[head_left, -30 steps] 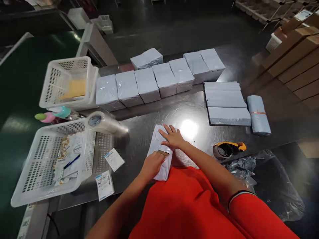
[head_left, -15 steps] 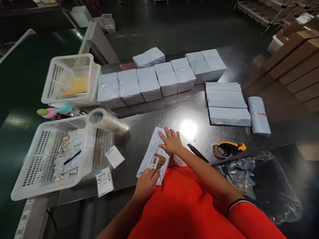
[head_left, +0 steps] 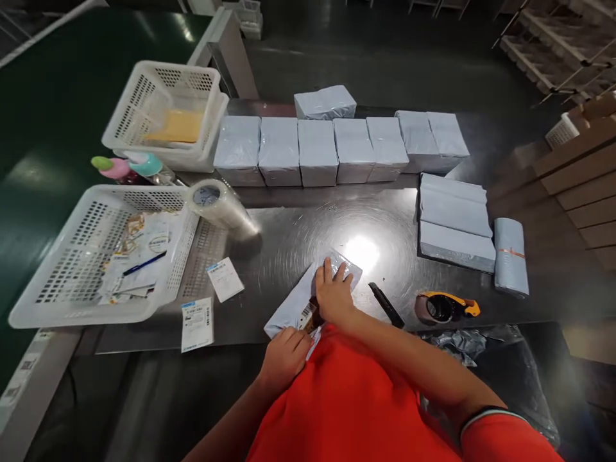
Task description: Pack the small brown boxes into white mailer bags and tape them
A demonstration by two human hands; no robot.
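pressing pale mailer (head_left: 294,296) with spread-fingered right hand (head_left: 333,298); clamping its near edge with left hand (head_left: 285,353); noting brown box (head_left: 308,316) between hands, cutter (head_left: 386,305) right of both.

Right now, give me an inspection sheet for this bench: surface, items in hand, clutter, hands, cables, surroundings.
Surface: metal table, scuffed, strong glare near the middle.
Items in hand: pale package, lying on the table; brown box with a barcode label partly showing.
Clutter: black cutter and tape dispenser right of the package; clear tape roll and blue pen to the left, pen in a basket.
Hands: left hand at the package's near end; right hand flat on its farther part.
Cables: faint dark line below the table's left end, too dim to confirm.
Surroundings: green surface left, cardboard boxes right.
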